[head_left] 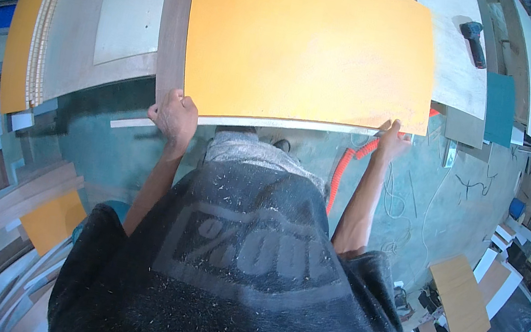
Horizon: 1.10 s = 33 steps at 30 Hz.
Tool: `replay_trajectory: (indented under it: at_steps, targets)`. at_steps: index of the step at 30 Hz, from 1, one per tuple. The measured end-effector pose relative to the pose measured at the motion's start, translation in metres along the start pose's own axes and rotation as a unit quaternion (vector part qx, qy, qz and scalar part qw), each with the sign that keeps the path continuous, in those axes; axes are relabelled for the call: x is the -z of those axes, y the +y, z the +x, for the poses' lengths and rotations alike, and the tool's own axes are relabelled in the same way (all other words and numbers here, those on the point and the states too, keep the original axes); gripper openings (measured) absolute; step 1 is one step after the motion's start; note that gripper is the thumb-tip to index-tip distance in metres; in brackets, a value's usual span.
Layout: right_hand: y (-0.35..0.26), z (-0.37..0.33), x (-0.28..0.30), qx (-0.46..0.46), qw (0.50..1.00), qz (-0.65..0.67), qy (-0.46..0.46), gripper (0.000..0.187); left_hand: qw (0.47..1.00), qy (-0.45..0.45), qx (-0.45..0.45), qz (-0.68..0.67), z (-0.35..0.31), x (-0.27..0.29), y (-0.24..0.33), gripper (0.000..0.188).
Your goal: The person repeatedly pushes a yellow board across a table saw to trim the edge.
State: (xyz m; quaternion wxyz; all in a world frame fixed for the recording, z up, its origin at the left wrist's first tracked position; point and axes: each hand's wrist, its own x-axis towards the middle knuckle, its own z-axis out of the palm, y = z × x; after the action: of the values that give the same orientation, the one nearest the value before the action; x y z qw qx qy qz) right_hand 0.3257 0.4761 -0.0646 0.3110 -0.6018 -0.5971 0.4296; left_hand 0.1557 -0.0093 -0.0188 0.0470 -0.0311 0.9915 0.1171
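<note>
A large yellow-orange panel (pixel 312 45) lies on the workbench in front of me. Along its near edge runs a long, narrow pale wooden strip (pixel 272 122), whose left end sticks out past the panel. My left hand (pixel 176 116) is closed round the strip at the panel's near left corner, knuckles up. At the near right corner my right hand (pixel 393 143) grips the panel's edge, thumb on top and the other fingers mostly hidden below. Whether the strip touches the panel all along cannot be made out.
A dark power tool (pixel 472 42) rests on a white board at the right. A red coiled hose (pixel 342 171) hangs beside my right forearm. Another yellow panel (pixel 28 34) stands at the left. Cables (pixel 394 193) and board offcuts (pixel 462 305) lie on the floor.
</note>
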Motion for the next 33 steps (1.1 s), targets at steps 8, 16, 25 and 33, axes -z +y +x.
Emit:
replay_trajectory:
  at_steps: [8, 16, 25, 33]
  targets:
    - [-0.069, -0.188, -0.019, 0.511, 0.699, -0.324, -0.382, 0.044, 0.983, -0.063, -0.161, 0.06, 0.104, 0.018, 0.123, 0.075]
    - [-0.049, -0.181, -0.037, 0.596, 0.672, -0.293, -0.329, 0.034, 0.977, -0.152, -0.132, 0.069, 0.142, 0.011, 0.144, 0.075]
    - [-0.106, -0.132, -0.141, 0.573, 0.689, -0.279, -0.345, 0.033, 0.976, -0.157, -0.129, 0.084, 0.263, 0.019, 0.195, 0.075]
    - [-0.159, -0.09, -0.223, 0.563, 0.698, -0.248, -0.366, 0.032, 0.979, -0.127, -0.138, 0.082, 0.362, 0.008, 0.226, 0.075]
